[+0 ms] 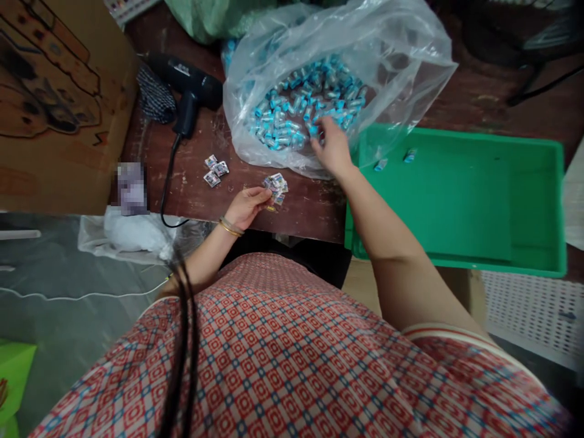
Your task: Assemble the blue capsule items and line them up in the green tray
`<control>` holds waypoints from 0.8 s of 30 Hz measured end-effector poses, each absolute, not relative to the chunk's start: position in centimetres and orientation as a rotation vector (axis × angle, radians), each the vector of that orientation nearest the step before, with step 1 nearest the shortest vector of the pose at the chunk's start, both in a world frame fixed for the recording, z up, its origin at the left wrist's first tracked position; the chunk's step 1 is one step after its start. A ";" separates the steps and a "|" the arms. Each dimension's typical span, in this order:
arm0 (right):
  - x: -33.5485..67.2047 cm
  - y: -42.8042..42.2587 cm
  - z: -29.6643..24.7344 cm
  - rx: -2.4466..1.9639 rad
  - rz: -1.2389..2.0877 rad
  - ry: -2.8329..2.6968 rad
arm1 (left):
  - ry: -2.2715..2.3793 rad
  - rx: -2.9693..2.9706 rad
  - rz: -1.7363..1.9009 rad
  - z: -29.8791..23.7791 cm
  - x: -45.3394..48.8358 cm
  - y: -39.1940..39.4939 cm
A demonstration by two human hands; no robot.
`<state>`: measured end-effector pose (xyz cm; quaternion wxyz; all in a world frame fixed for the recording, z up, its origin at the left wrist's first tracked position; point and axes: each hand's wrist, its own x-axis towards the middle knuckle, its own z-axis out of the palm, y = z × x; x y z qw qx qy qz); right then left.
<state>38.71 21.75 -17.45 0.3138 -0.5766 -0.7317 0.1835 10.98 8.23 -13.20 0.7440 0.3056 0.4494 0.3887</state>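
A clear plastic bag (401, 67) lies open on the dark wooden table (191, 164), full of small blue-capped pieces (301, 103). My right hand (332, 148) reaches into the bag's mouth, fingers curled among the pieces; what they hold is hidden. My left hand (246, 205) rests at the table's near edge and pinches a small stack of printed labels (275, 184). A few more such labels (216, 170) lie loose on the table to the left.
A green plastic tray (460, 201) at the right holds two small pieces (395, 160). A black heat gun (189, 85) with its cord lies at the back left, beside a cardboard box (50, 103). A crumpled plastic bag (132, 234) hangs off the near left edge.
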 end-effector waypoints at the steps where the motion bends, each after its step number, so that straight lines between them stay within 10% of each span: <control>1: 38.4 20.4 -16.2 -1.468 0.568 -1.849 | 1.002 0.712 0.865 -13.2 11.1 8.2; 8: 34.4 7.6 -8.8 -1.276 1.246 -1.483 | 1.145 0.867 0.924 -12.9 13.1 8.4; 24: 33.2 5.9 -11.0 -1.272 1.496 -1.181 | 1.084 0.920 0.801 -12.3 13.4 7.8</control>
